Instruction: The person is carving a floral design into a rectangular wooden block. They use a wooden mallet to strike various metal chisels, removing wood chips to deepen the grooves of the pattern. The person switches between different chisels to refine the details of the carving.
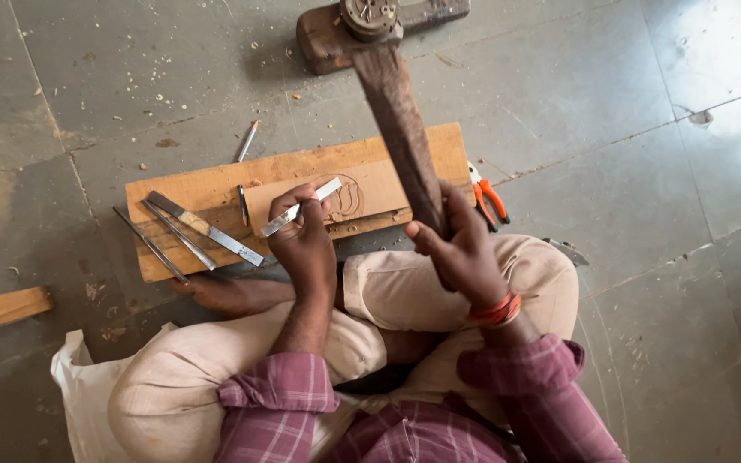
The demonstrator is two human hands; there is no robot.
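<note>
Checked purple sleeves (302, 403) and folded knees in pale trousers (216, 369) fill the near edge, at six o'clock. Going left to right: an offcut of wood (2, 309) lies at nine o'clock on the floor. Next, loose chisels (195, 231) rest on the left end of a plank (216, 184), one bare foot (225, 296) tucked under its near edge. The left hand (306, 244) has its fingers wrapped tight round a flat chisel (300, 208), its tip lying on the small carving panel (362, 193) at the centre of the plank. The right hand (465, 253) is clenched round the handle of a heavy wooden mallet (396, 111), raised toward twelve o'clock. Orange pliers (490, 201) lie at three o'clock of the plank.

Risks, as I judge them: a swing slightly off line could land on the left knuckles, since they sit just below the chisel's struck end; a hard blow might split the thin panel or skid the blade across the drawn pattern; the foot is close under the plank.

Grey stone floor tiles (130, 69) carry wood chips and dust; a white sack (83, 381) lies under the sitter.
</note>
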